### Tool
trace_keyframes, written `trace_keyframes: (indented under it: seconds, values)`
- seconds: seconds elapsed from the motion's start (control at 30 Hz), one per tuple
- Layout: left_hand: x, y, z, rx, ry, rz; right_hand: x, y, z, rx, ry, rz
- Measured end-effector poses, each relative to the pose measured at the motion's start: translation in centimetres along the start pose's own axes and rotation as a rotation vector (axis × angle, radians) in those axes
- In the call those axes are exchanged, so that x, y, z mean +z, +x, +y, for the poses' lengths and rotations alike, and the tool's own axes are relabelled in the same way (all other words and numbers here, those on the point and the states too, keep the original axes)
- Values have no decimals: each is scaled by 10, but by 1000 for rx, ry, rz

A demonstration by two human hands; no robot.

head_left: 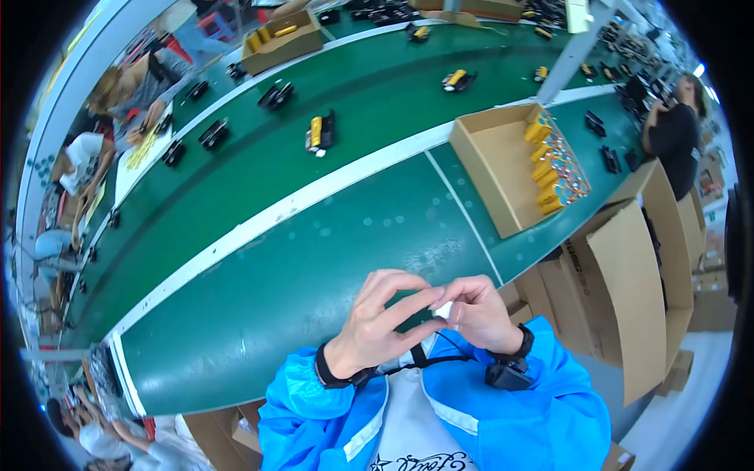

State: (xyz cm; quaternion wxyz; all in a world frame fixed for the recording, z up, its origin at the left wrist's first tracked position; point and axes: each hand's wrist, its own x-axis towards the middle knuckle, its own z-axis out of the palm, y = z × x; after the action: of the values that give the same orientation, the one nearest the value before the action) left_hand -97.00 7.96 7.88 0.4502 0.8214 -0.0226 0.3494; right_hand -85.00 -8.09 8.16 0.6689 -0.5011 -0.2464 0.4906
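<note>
Close in front of my chest, over the near edge of the green worktable (314,275), both hands come together around a small white piece (444,310). My right hand (485,318) pinches it between thumb and forefinger. From the other side my left hand (377,322) reaches in, with its thumb and fingertips bent around the same piece and its other fingers curved. The fingers cover much of the piece, so its exact kind does not show. Black bands circle both wrists, and a small black device (509,374) sits by the right one.
An open cardboard box (491,184) with several wired yellow cylinder packs (550,169) stands at the right. Beyond a white rail (314,188), a green conveyor (377,118) carries black housings, some with yellow packs (318,133). Large cartons (620,290) flank me at right. Other people work at the left and far right.
</note>
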Motion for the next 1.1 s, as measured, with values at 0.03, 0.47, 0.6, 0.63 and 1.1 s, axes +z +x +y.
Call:
trace_keyframes:
  seconds: [0.03,0.47,0.6,0.63,1.1]
  values:
    - [-1,-7,-3,28,22,43,8,5,6,48,130,-18]
    - [-29,-33,9,-73,-378,147,41,12,-16,17,-17,3]
    - [-41,-28,14,-131,-788,41,-45,-25,-18,241,-201,-123]
    - [-39,-25,15,-122,-930,-6,-64,-43,-23,373,-378,-173]
    - [-99,-46,69,-57,-1555,-301,-111,-139,181,766,-1055,145]
